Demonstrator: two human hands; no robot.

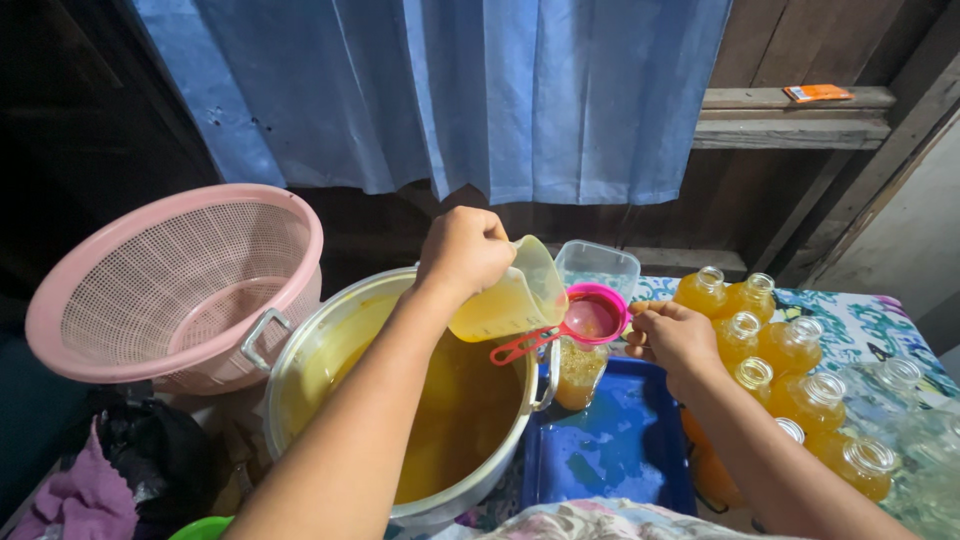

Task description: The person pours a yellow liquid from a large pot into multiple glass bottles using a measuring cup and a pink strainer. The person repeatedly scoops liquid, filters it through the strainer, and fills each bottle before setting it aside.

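Observation:
My left hand (462,250) grips the handle of a clear plastic jug (512,300) of yellow liquid, tilted toward a pink funnel-strainer (594,315). The funnel sits on the mouth of a small bottle (578,372) that stands on a blue tray (610,450). My right hand (672,340) steadies the funnel's right rim and bottle top. Below the jug is a large pot (330,340) holding yellow liquid.
Several filled, uncapped bottles (790,370) stand at the right on a patterned cloth. A pink colander basket (180,285) sits at the left above dark and purple cloths. An empty clear container (598,265) stands behind the funnel. A blue curtain hangs behind.

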